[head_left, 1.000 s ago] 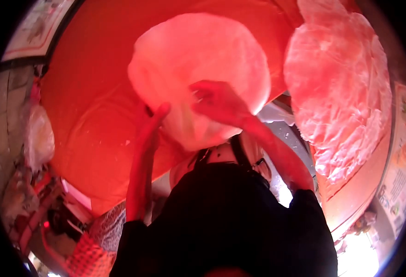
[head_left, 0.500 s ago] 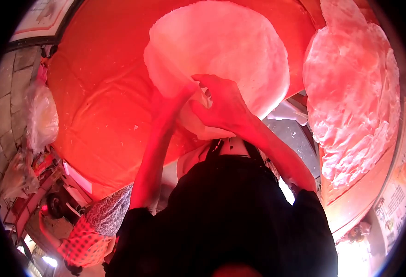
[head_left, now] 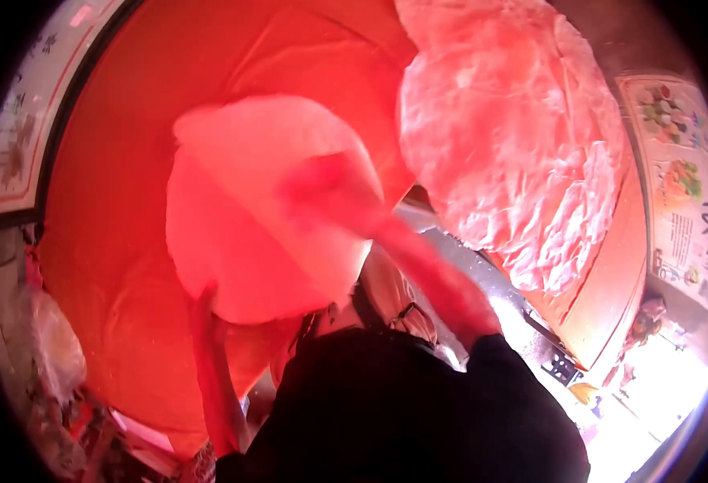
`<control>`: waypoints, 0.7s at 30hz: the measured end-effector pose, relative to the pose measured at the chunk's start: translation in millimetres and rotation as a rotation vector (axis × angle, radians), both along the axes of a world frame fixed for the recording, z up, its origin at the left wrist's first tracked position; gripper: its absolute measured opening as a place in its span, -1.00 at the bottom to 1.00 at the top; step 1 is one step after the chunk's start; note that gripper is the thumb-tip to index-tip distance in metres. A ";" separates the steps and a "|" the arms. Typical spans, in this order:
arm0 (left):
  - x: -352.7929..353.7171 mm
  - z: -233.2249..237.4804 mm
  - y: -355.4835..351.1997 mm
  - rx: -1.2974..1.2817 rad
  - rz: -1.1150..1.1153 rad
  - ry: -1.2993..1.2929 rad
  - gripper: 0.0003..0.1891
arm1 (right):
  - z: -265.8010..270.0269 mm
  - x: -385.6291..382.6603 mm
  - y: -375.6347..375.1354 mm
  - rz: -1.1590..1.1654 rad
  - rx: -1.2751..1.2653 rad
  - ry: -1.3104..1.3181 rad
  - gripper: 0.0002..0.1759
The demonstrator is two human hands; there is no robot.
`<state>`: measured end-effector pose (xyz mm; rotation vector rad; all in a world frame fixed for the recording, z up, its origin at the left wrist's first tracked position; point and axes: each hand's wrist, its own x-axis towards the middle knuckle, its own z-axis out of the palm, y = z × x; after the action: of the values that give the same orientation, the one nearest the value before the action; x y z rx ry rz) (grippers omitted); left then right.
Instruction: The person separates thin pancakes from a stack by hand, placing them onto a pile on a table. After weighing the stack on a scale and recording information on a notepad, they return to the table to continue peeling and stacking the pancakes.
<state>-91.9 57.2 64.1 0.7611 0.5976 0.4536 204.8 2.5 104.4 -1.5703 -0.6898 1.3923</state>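
A thin, round dough sheet (head_left: 249,241) lies in front of me over a red-orange cloth surface, a faint fold line running across it. At its lower left edge is my left hand (head_left: 206,304), closed on the rim with the thumb on top and the other fingers hidden under the sheet. My right hand (head_left: 326,193) is over the upper right part of the same sheet, smeared by motion. Whether its fingers are open or closed does not show. To the right lies a pile of large, wrinkled thin sheets (head_left: 515,145).
The red-orange cloth (head_left: 120,282) covers the big work surface. A framed board (head_left: 24,105) stands at the upper left, and a printed poster (head_left: 680,185) at the far right. Below it on the left is a clear plastic bag (head_left: 54,346). Bright light floods the lower right.
My view has turned, so the sheet and the wrinkled pile appear farther left. My hands, close together before, are now apart: the left at the sheet's lower left rim, the right above it.
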 end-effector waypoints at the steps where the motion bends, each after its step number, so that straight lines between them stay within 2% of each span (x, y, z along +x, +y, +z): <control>1: -2.8 -1.0 -1.7 0.005 -0.009 -0.023 -0.39 | 13.4 5.7 5.2 -0.009 0.003 -0.021 -0.81; 2: 0.2 -3.3 -0.7 0.009 -0.015 -0.046 -0.39 | 38.1 58.8 -36.6 -0.121 0.018 -0.098 -0.79; 4: 14.5 -8.8 5.0 0.018 -0.018 -0.092 -0.39 | 113.8 188.4 -187.7 -0.338 0.055 -0.251 -0.70; 7: 31.0 -14.7 15.3 0.032 -0.029 -0.144 -0.40 | 153.6 180.5 -157.9 -0.669 0.121 -0.458 -0.53; 8: 36.6 -15.6 16.5 0.037 -0.034 -0.159 -0.40 | 159.5 159.3 -126.4 -0.782 0.145 -0.524 -0.47; 10: 31.0 -16.0 13.0 0.047 -0.042 -0.187 -0.41 | 157.2 181.8 -136.2 -0.725 0.435 -0.752 -0.59; 13: 39.7 -17.3 12.8 0.063 -0.053 -0.214 -0.41 | 151.1 233.2 -141.5 -0.884 0.379 -0.213 -0.55; 16: 52.8 -16.0 10.3 0.092 -0.075 -0.233 -0.42 | 125.0 316.4 -123.5 -0.704 0.445 -0.283 -0.58; 17: 54.7 -13.8 3.4 0.103 -0.084 -0.236 -0.42 | 103.9 378.2 -137.1 -0.400 0.517 -0.600 -0.56; 19: 57.2 -9.3 -16.0 0.125 -0.098 -0.240 -0.42 | 203.8 352.0 -75.1 0.029 0.155 0.358 -0.77; 20: 58.8 -6.3 -28.0 0.134 -0.105 -0.240 -0.43 | 160.3 448.3 -65.3 0.024 0.164 0.360 -0.77; 21: 59.3 -4.2 -39.3 0.143 -0.111 -0.241 -0.43 | 125.9 539.6 -51.3 -0.021 0.691 0.476 -0.86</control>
<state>-32.6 17.9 59.9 0.8567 0.2988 0.4807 744.4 -48.8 230.3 -0.6741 -0.7436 1.2564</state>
